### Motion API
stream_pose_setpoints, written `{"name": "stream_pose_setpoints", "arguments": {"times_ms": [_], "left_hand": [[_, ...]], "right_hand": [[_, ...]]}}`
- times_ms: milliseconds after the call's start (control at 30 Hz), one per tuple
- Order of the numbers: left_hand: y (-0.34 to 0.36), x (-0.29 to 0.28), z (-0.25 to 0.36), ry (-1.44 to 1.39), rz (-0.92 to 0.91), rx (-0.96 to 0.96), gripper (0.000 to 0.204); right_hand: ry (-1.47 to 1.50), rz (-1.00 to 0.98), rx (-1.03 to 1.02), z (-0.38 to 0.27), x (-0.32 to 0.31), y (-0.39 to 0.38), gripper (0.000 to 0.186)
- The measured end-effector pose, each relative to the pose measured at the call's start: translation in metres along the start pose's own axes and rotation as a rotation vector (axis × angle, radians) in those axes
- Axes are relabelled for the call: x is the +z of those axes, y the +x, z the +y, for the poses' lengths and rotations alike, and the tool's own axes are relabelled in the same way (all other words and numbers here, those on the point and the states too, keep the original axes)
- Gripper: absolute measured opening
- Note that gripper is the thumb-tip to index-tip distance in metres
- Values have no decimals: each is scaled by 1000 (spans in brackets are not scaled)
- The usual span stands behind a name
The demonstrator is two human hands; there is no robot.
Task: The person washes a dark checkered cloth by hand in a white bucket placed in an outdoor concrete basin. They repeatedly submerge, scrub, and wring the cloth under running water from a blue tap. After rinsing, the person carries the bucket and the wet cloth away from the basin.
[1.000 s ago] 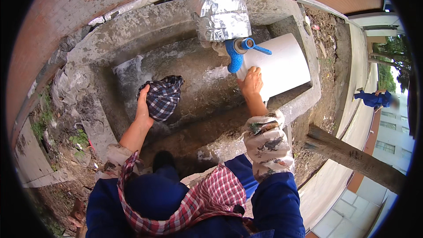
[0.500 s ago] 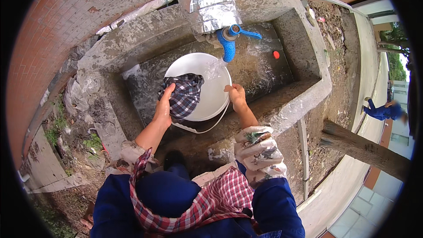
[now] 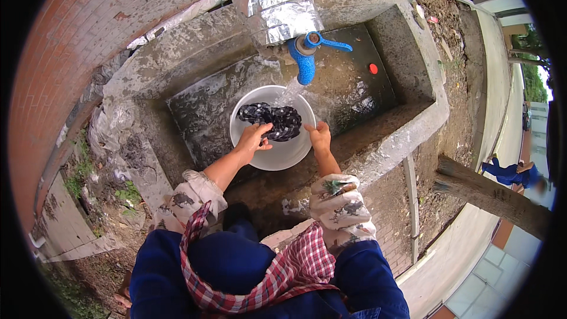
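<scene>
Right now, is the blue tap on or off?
On. A stream of water falls from the blue tap into the white bucket, onto the dark checked cloth that the left hand holds.

A: White bowl (image 3: 277, 156) sits low in the concrete trough, right under the blue tap, mouth facing up.

B: Round, plain, smooth-walled. Water streams from the tap onto its far rim.

A: And the cloth (image 3: 273, 121) is in it, dark check, black and white, soaked and bunched into a long wad.

B: It lies across the far half of the bowl, one end touching the left rim, the other under the stream.

A: Left hand (image 3: 254, 139) rests on the cloth's near edge, fingers curled over it.

B: Right hand (image 3: 319, 136) holds the bowl's right rim, just beside the cloth.
</scene>
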State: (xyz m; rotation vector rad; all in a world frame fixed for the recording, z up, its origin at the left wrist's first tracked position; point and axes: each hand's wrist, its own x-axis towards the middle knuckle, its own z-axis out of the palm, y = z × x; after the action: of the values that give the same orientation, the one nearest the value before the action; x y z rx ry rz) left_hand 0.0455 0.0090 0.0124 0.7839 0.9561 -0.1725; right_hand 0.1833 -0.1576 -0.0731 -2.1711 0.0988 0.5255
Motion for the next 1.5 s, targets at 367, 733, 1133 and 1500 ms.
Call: {"name": "stream_pose_setpoints", "arguments": {"times_ms": [367,733,1133,1500], "left_hand": [[-60,27,27,281,-270,597,25],[-1,-25,21,610,135,307,60],[22,-28,-10,65,-11,125,43],[-35,14,22,739,-244,809,32]], "right_hand": [[-441,75,-638,-47,0,-76,51],[84,-392,56,-15,15,-64,53],[734,-649,246,-46,-39,-59,61],[589,-425,77,-81,-28,-69,70]]}}
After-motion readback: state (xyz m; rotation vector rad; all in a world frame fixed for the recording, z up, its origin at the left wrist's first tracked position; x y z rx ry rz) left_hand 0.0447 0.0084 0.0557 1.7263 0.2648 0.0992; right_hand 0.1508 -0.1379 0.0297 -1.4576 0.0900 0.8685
